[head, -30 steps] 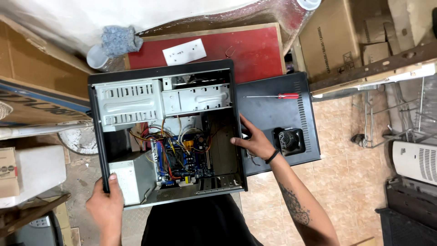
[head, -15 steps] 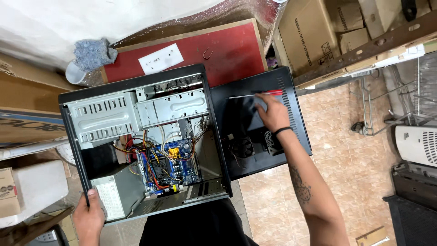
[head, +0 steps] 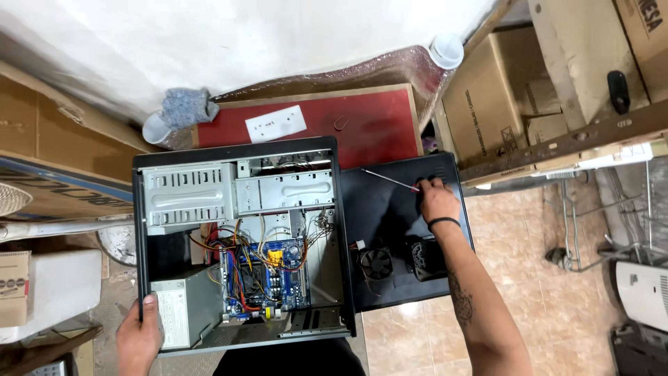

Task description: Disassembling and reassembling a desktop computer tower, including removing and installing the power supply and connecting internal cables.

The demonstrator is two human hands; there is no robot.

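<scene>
An open black computer case (head: pixel 139 230) lies on its side below me, showing a blue motherboard (head: pixel 268 278), coloured wires, a grey power supply (head: pixel 177 317) and silver drive bays (head: pixel 236 195). My left hand (head: pixel 139 338) grips the case's lower left edge. To the right lies the black side panel (head: pixel 390 223). My right hand (head: pixel 437 198) rests on the panel's far right part, fingers closed on the red handle of a screwdriver (head: pixel 390 179) whose shaft points left.
Two small black fans (head: pixel 376 263) lie on the panel near my forearm. A red board (head: pixel 362 125) with a white switch plate (head: pixel 275 123) sits behind the case. Cardboard boxes (head: pixel 487 104) stand at upper right, a white box (head: pixel 49 292) at left. Tiled floor (head: pixel 557 299) at right.
My right hand left the case's right edge, moved up and right across the side panel, and closed on the screwdriver. My left hand stayed on the case corner. The view shifted.
</scene>
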